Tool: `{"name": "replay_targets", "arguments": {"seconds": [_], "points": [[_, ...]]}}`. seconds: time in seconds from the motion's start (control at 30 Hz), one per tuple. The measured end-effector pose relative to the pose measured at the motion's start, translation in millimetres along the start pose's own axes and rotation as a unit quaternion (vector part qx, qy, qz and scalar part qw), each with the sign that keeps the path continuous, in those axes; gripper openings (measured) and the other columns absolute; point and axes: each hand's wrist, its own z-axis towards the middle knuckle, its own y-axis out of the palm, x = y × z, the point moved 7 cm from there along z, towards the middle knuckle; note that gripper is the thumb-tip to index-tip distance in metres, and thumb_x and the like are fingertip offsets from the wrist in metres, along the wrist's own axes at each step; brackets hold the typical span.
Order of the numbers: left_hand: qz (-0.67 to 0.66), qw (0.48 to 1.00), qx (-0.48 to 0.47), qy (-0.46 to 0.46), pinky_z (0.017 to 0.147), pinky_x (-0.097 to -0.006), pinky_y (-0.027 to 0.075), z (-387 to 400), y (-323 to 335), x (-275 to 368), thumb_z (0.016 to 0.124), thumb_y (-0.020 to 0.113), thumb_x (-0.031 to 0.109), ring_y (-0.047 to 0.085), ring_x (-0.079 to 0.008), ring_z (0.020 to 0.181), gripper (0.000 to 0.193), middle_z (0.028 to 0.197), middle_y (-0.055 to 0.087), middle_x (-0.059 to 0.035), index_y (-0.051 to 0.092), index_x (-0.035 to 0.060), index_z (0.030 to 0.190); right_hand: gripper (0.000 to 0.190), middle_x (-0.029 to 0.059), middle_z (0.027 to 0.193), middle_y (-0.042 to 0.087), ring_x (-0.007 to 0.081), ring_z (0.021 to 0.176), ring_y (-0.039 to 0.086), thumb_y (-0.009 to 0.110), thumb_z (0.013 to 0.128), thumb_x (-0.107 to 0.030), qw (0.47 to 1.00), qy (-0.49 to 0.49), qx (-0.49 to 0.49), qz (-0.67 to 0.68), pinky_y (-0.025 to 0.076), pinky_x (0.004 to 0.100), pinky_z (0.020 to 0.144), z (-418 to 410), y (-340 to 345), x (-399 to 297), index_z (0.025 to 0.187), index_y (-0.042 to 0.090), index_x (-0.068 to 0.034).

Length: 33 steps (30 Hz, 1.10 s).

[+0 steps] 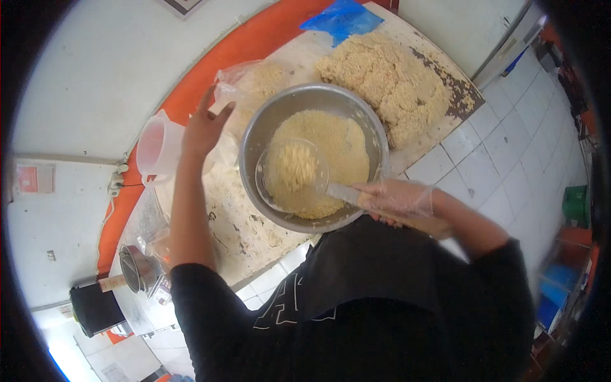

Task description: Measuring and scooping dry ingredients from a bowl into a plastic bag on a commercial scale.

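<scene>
In front of me a large metal bowl point(315, 90) stands on the worn table, holding pale yellow crumbs point(341, 138). My right hand point(398, 203), in a clear plastic glove, grips the handle of a round strainer point(292, 174). Small pale pieces, blurred by motion, lie in the strainer, which is inside the bowl on its left side. My bare left hand point(207, 122) is raised left of the bowl, thumb and fingers apart, with nothing in it. Close by its fingers is a clear plastic bag point(238, 83) with more pale pieces near it.
A big mound of crumb-coated pieces point(386, 81) covers the table's right end, with a blue plastic bag point(343, 21) behind it. To the left stand a translucent plastic jug point(157, 148) and a metal pot point(136, 270). A red-orange band runs along the wall.
</scene>
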Motion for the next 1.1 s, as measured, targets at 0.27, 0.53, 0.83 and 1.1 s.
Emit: {"name": "replay_targets", "arguments": {"seconds": [0.27, 0.53, 0.83, 1.1], "points": [[-0.134, 0.983, -0.047, -0.119, 0.070, -0.0380, 0.049, 63, 46, -28, 0.089, 0.061, 0.057, 0.065, -0.0223, 0.071, 0.060, 0.082, 0.069, -0.0142, 0.067, 0.0000, 0.107, 0.061, 0.0040, 0.082, 0.056, 0.0125, 0.060, 0.055, 0.047, 0.103, -0.035, 0.995, 0.021, 0.088, 0.044, 0.052, 0.0282, 0.054, -6, -9, -7, 0.157, 0.024, -0.019], [-0.327, 0.926, 0.184, -0.050, 0.062, -0.0299, 0.048, 61, 24, -67, 0.086, 0.068, 0.015, 0.063, -0.0179, 0.070, 0.031, 0.097, 0.069, -0.0120, 0.054, 0.0021, 0.110, 0.063, 0.0011, 0.083, 0.051, 0.0091, 0.065, 0.051, 0.052, 0.102, -0.035, 0.983, 0.034, 0.090, 0.159, 0.047, 0.0228, 0.054, -19, -19, -13, 0.157, 0.024, -0.021], [-0.441, 0.879, 0.179, -0.013, 0.058, -0.0250, 0.049, 3, 50, -57, 0.081, 0.047, -0.008, 0.059, -0.0125, 0.070, 0.057, 0.131, 0.058, -0.0148, 0.040, 0.0056, 0.136, 0.062, 0.0020, 0.083, 0.053, 0.0085, 0.066, 0.051, 0.051, 0.103, -0.035, 0.989, 0.028, 0.134, 0.050, 0.048, 0.0242, 0.057, -55, -40, -63, 0.157, 0.024, -0.022], [-0.501, 0.845, 0.172, 0.075, 0.065, -0.0212, 0.046, -10, 59, -9, 0.079, 0.043, -0.011, 0.052, -0.0074, 0.074, 0.064, 0.137, 0.055, -0.0142, 0.041, 0.0056, 0.141, 0.060, 0.0002, 0.082, 0.056, 0.0065, 0.067, 0.053, 0.055, 0.101, -0.032, 0.996, -0.035, 0.081, -0.027, 0.047, 0.0234, 0.053, -12, -108, -149, 0.154, 0.032, -0.014]]}}
